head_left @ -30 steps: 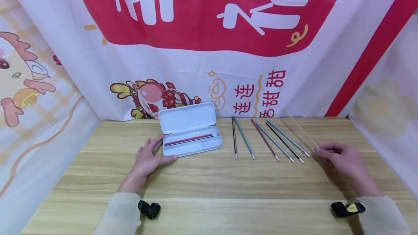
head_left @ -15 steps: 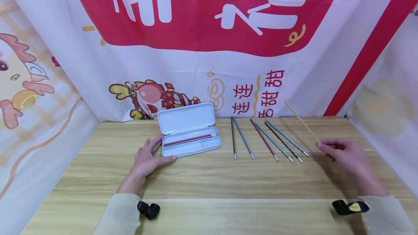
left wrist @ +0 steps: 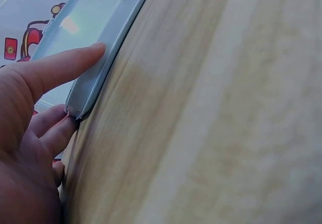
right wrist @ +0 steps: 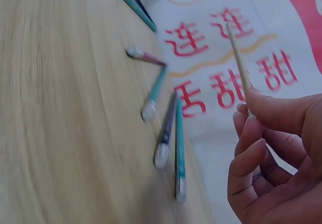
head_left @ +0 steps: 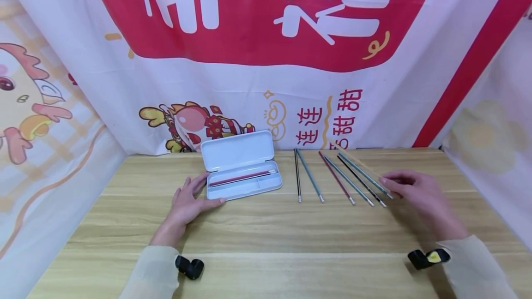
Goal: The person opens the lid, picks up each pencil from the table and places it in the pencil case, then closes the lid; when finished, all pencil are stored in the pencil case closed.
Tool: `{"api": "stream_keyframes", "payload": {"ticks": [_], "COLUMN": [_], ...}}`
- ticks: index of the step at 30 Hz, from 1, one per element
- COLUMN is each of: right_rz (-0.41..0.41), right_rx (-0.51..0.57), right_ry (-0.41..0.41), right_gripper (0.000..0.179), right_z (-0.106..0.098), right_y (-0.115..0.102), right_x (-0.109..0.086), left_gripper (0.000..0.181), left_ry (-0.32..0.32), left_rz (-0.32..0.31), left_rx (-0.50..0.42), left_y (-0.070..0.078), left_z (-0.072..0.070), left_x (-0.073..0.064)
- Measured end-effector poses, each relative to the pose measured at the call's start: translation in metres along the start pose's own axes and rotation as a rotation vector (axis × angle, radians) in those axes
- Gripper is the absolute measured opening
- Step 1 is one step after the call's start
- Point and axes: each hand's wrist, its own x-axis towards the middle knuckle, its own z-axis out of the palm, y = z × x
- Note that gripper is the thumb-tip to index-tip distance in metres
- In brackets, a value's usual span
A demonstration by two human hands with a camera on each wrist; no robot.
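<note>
My left hand holds the near-left corner of an open pale-blue pencil case, with the thumb on its front rim and fingers at its left side. Inside lie a red pencil and a dark one close beside it. On the right, my right hand pinches one end of a thin pale wooden stick between thumb and fingertips. The stick slants up and away, above the table. Just left of that hand lies a teal pencil, next to a black pencil.
More pencils lie spread on the wooden table: a red one, a teal one and a black one among them. A printed cloth hangs behind the table's back edge.
My right hand first shifted slightly right, then moved left with the stick, which now reaches over the rightmost pencils and sits lower. The left hand and case have stayed put.
</note>
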Motion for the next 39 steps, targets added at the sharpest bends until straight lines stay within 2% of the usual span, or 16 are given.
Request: {"api": "stream_keyframes", "payload": {"ticks": [4, 7, 14, 18, 23, 31, 34, 39], "right_rz": [-0.010, -0.049, -0.192, -0.254, -0.251, -0.239, -0.233, -0.271], "right_rx": [-0.043, -0.072, -0.117, -0.095, -0.082, 0.003, -0.012, -0.036], "right_ry": [-0.033, -0.042, -0.052, -0.064, -0.095, -0.159, -0.166, -0.149], "right_gripper": [0.056, 0.052, 0.039, 0.029, 0.027, 0.024, 0.024, 0.024], "right_z": [0.010, 0.019, 0.047, 0.063, 0.080, 0.108, 0.117, 0.130], "right_y": [-0.018, -0.031, -0.057, -0.072, -0.090, -0.111, -0.118, -0.127], "right_x": [0.004, 0.008, 0.017, 0.021, 0.027, 0.043, 0.047, 0.056], "left_gripper": [0.111, 0.111, 0.111, 0.112, 0.113, 0.110, 0.109, 0.109], "left_ry": [0.004, 0.008, 0.013, 0.012, 0.009, 0.011, 0.009, 0.007], "left_rz": [0.002, 0.002, 0.004, 0.001, 0.002, 0.005, 0.009, 0.016], "left_rx": [0.006, 0.009, 0.004, 0.002, -0.006, -0.010, -0.013, -0.011], "left_y": [-0.001, -0.001, -0.002, -0.001, 0.001, 0.001, 0.001, 0.000], "left_z": [0.000, -0.001, -0.002, -0.003, -0.004, -0.001, 0.000, -0.001], "left_x": [0.000, 0.000, -0.001, -0.001, 0.000, -0.001, -0.002, -0.001]}}
